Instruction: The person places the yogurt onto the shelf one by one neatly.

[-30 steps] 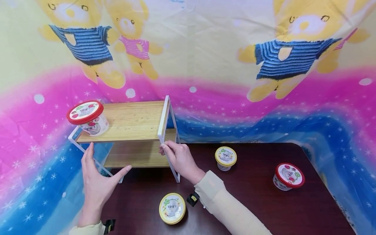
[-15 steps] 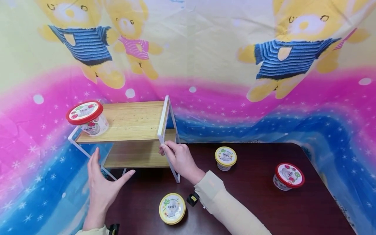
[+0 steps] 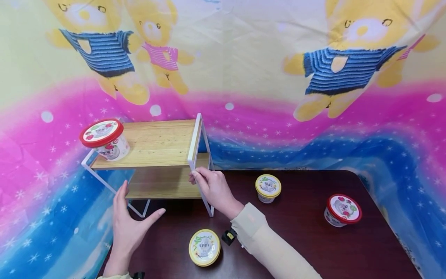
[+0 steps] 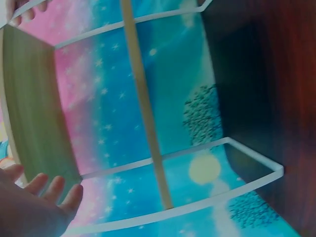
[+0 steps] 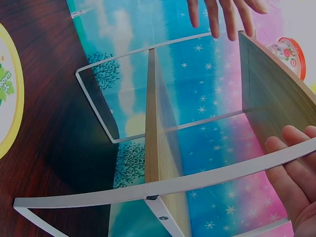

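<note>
A two-tier shelf (image 3: 160,141) with wooden boards and a white metal frame stands at the back left. My right hand (image 3: 217,190) grips its front right post, thumb on the near side and fingers curled behind, as the right wrist view shows with the fingers (image 5: 291,173) around the white bar (image 5: 222,175). In front of the shelf's left side is my left hand (image 3: 129,228), fingers straight, thumb spread wide, holding nothing. A tub with a red lid (image 3: 102,133) sits on the top board's left end. The lower board (image 3: 160,186) bears nothing visible.
On the dark wooden table (image 3: 296,248), a yellow-lidded tub (image 3: 204,248) stands near the front, another yellow-lidded tub (image 3: 268,188) right of the shelf, and a red-lidded tub (image 3: 343,209) farther right. A printed bear curtain (image 3: 251,85) hangs behind.
My left hand has drifted right and a little down, from beside the shelf's front left post toward its middle. The right hand keeps its grip; shelf and tubs have stayed put.
</note>
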{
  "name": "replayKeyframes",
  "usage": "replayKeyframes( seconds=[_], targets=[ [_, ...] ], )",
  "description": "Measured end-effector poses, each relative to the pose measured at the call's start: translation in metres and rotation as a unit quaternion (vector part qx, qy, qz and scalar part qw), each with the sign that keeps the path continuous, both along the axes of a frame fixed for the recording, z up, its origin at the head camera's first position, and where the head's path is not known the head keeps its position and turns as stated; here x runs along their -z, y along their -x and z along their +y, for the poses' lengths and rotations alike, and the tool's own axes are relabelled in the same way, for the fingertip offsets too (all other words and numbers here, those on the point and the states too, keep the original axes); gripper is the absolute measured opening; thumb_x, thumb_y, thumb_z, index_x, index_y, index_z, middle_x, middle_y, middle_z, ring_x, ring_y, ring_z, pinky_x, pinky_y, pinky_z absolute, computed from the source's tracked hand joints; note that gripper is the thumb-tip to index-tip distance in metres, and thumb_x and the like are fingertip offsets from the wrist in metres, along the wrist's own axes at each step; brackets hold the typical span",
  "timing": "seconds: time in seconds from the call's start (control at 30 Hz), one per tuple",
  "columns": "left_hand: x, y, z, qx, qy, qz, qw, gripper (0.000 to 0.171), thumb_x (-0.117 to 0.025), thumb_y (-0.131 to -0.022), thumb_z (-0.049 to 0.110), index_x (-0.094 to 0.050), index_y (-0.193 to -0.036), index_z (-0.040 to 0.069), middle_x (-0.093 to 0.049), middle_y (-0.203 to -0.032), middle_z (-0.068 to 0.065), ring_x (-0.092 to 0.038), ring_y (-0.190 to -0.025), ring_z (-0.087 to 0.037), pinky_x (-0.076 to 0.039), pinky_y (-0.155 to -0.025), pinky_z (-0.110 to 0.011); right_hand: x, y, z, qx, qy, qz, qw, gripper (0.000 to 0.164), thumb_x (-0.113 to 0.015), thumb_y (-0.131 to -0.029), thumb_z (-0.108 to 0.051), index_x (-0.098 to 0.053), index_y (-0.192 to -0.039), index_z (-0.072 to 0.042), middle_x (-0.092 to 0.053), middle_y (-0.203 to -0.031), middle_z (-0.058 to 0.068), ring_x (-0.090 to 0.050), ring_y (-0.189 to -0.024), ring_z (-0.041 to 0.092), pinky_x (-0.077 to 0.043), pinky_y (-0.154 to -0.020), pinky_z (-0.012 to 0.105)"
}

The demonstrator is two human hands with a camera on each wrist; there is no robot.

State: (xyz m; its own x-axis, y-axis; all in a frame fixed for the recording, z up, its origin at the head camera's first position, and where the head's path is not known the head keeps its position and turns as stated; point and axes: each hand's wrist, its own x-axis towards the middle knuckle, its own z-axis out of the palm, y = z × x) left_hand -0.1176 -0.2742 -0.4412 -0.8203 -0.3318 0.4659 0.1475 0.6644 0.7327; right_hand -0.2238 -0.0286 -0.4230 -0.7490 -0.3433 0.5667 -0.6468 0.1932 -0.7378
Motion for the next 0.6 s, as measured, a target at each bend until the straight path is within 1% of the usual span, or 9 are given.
replayKeyframes(
  seconds=[0.07, 0.13, 0.17, 0.2, 0.27, 0.47, 0.6],
  targets=[
    [0.006, 0.000, 0.002, 0.014, 0.001, 0.013, 0.9998, 0.127, -0.101, -0.058, 0.021, -0.027, -0.161, 0.032, -0.032, -0.160, -0.006, -0.034, -0.142, -0.028, -0.031, -0.112, -0.040, 0.000, 0.000, 0.000, 0.001, -0.001, 0.002, 1.000, 0.020, -0.056, -0.107, -0.019, -0.073, -0.103, -0.008, -0.075, -0.092, -0.001, -0.071, -0.085, 0.005, -0.056, -0.081, 0.023],
    [0.012, 0.000, 0.004, 0.022, 0.004, 0.017, 0.9996, 0.127, -0.102, -0.057, 0.021, -0.028, -0.161, 0.030, -0.033, -0.160, -0.004, -0.035, -0.141, -0.025, -0.030, -0.109, -0.027, 0.000, 0.000, 0.000, 0.002, -0.004, 0.003, 1.000, 0.020, -0.056, -0.107, -0.019, -0.073, -0.103, -0.008, -0.075, -0.092, -0.001, -0.071, -0.085, 0.005, -0.056, -0.081, 0.023],
    [0.015, 0.000, 0.004, 0.026, 0.005, 0.018, 0.9995, 0.128, -0.102, -0.057, 0.021, -0.028, -0.161, 0.029, -0.033, -0.159, -0.003, -0.035, -0.140, -0.023, -0.030, -0.107, -0.022, 0.000, 0.000, 0.000, 0.002, -0.004, 0.003, 1.000, 0.020, -0.056, -0.107, -0.020, -0.073, -0.103, -0.009, -0.075, -0.092, -0.001, -0.071, -0.085, 0.005, -0.056, -0.081, 0.023],
    [0.017, 0.000, 0.005, 0.029, 0.005, 0.017, 0.9994, 0.128, -0.102, -0.056, 0.021, -0.029, -0.161, 0.029, -0.034, -0.159, -0.003, -0.035, -0.140, -0.022, -0.030, -0.106, -0.020, 0.000, 0.000, 0.000, 0.002, -0.005, 0.003, 1.000, 0.021, -0.056, -0.107, -0.020, -0.073, -0.103, -0.009, -0.075, -0.092, -0.001, -0.071, -0.085, 0.005, -0.056, -0.081, 0.023],
    [0.020, -0.001, 0.006, 0.033, 0.004, 0.012, 0.9994, 0.128, -0.102, -0.056, 0.021, -0.029, -0.161, 0.030, -0.035, -0.158, -0.002, -0.037, -0.138, -0.022, -0.030, -0.104, -0.018, 0.000, 0.000, 0.000, 0.004, -0.006, 0.002, 1.000, 0.020, -0.056, -0.107, -0.020, -0.073, -0.103, -0.009, -0.075, -0.092, -0.002, -0.071, -0.085, 0.004, -0.056, -0.081, 0.023],
    [0.028, -0.002, 0.009, 0.059, -0.002, -0.016, 0.9982, 0.125, -0.101, -0.060, 0.021, -0.028, -0.161, 0.030, -0.034, -0.157, -0.004, -0.037, -0.137, -0.023, -0.034, -0.100, -0.016, 0.000, 0.000, 0.000, 0.006, -0.009, 0.002, 1.000, 0.020, -0.056, -0.106, -0.019, -0.073, -0.103, -0.009, -0.075, -0.092, -0.002, -0.070, -0.085, 0.003, -0.056, -0.081, 0.023],
    [0.034, -0.001, 0.010, 0.081, -0.004, -0.024, 0.9964, 0.120, -0.101, -0.061, 0.020, -0.032, -0.160, 0.026, -0.036, -0.156, -0.003, -0.038, -0.136, -0.022, -0.036, -0.099, -0.016, -0.001, 0.000, 0.001, 0.005, -0.008, -0.001, 1.000, 0.020, -0.057, -0.107, -0.020, -0.073, -0.103, -0.009, -0.075, -0.092, -0.002, -0.071, -0.086, 0.003, -0.056, -0.081, 0.024]
  ],
)
